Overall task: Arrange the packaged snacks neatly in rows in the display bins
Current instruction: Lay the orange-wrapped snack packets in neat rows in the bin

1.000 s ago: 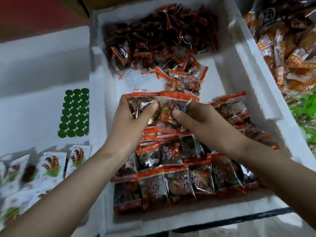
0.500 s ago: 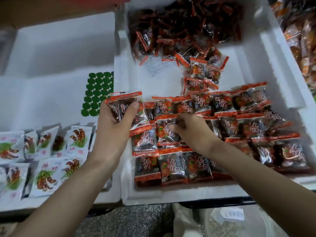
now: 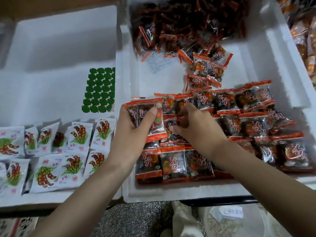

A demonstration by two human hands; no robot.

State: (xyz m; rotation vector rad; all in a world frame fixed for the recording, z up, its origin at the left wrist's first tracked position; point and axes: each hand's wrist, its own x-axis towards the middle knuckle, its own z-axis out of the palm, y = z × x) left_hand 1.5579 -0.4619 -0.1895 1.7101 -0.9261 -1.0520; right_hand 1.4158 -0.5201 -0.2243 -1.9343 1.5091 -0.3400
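A small stack of red snack packets [image 3: 148, 117] is being grasped by the left hand [image 3: 133, 134], with the thumb pressed across its front, over the left edge of the white foam bin [image 3: 171, 192]. The right hand [image 3: 198, 129] is being held just beside it, over the rows of packets [image 3: 253, 124] lying flat across the bin's near half. Its fingers are curled down onto one packet there, but whether that packet is being grasped or only pressed cannot be told. A loose heap of packets [image 3: 188, 26] is lying at the bin's far end. Left of the bin, white packets [image 3: 73, 137] and a green sticker sheet [image 3: 100, 90] are being kept in a second foam tray [image 3: 51, 48].
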